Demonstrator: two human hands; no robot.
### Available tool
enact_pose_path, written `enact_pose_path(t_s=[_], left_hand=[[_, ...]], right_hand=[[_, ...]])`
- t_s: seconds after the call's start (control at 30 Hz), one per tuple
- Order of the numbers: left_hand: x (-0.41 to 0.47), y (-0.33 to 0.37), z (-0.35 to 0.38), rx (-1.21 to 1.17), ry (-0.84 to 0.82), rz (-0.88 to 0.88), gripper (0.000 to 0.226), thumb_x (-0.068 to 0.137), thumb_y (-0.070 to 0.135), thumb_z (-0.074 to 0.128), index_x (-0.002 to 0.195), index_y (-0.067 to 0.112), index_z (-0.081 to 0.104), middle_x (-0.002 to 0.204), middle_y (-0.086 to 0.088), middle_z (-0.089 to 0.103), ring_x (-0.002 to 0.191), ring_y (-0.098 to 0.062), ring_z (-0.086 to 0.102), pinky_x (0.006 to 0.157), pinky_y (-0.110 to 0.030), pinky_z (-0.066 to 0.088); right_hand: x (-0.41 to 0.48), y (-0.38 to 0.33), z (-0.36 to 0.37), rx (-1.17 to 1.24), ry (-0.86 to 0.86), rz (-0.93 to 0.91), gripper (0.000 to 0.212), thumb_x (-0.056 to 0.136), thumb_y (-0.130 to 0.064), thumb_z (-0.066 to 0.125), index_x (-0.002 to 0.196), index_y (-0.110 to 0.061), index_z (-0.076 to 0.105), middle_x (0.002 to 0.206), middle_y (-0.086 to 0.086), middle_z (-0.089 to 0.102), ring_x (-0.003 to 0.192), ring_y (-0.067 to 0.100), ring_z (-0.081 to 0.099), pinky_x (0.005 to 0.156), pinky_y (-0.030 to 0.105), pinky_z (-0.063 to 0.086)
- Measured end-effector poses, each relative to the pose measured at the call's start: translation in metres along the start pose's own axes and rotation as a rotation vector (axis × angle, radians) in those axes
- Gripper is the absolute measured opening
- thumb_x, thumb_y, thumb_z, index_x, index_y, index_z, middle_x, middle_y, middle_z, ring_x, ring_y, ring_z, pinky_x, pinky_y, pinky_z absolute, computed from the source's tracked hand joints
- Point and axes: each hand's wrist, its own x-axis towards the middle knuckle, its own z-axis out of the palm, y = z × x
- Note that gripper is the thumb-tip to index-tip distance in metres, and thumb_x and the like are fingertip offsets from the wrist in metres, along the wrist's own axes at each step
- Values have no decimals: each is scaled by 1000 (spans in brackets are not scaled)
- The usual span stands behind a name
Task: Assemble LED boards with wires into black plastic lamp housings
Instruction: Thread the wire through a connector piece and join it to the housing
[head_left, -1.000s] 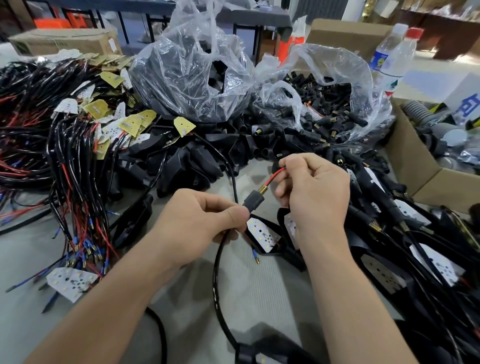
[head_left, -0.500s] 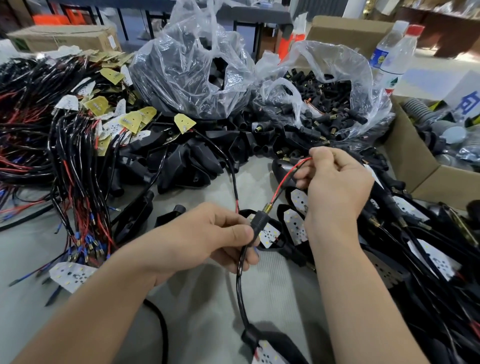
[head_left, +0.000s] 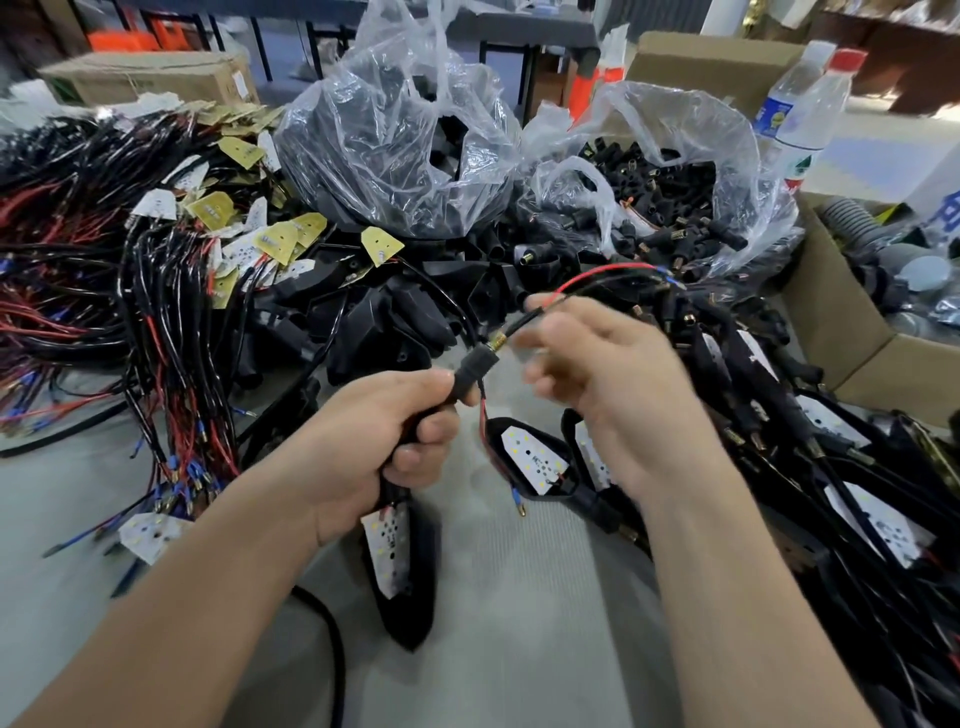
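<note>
Grips a black cable (head_left: 385, 488) in the left hand (head_left: 384, 441), fingers clenched round it just below a black connector sleeve (head_left: 470, 364) with a brass terminal (head_left: 497, 341) at its tip. Pinches the wire (head_left: 587, 274) leading from that terminal in the right hand (head_left: 613, 374), which is blurred, fingers curled. Dangles a black lamp housing (head_left: 410, 613) from the cable under the left hand, LED board (head_left: 389, 545) seated inside, above the grey counter (head_left: 519, 665). Between the hands, a second fitted housing (head_left: 574, 486) on the counter. Behind, two clear bags: housings (head_left: 395, 156) and connector sleeves (head_left: 675, 218). Far left, wire bundles (head_left: 171, 322); right, a cardboard box (head_left: 831, 332).
</note>
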Motion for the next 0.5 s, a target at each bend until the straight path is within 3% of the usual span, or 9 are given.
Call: enact_pose_path(t_s=[0.07,0.17,0.27,0.37,0.5], left_hand=[[0,-1,0,7,-35,-13,39,109,22,36,88,11,68,55,4,40,36,-3,28,34,-15,23],[0,-3,2,105,-4,6,44,108,25,39,83,17,74,60,0,50,41,-10,40,37,-18,30],[6,-1,4,167,105,39,32,105,29,44,99,13,71,73,-4,69,62,-20,66,54,-26,47],[5,-2,-3,138,39,35,29,94,27,65,116,9,70,89,-12,75,77,-26,73,68,-33,59],[-1,-2,-14,191,-32,32,20,101,10,58,108,13,77,101,-12,77,82,-23,75,68,-29,61]], right_hand=[[-5,8,10,-239,-137,-34,14,96,-5,65,106,-7,74,73,12,69,62,16,56,58,24,48],[-6,13,16,-322,-154,-73,15,95,-7,63,87,-5,76,65,12,66,60,16,54,55,26,44],[-1,12,14,-173,32,-71,19,96,-6,63,80,-3,73,68,11,68,58,18,54,54,26,44],[3,8,6,-20,180,-83,24,100,-6,60,79,-6,71,66,4,70,51,13,54,48,20,42],[4,1,-5,65,340,-103,25,103,-11,58,81,-10,68,62,-1,67,48,12,51,47,20,41]])
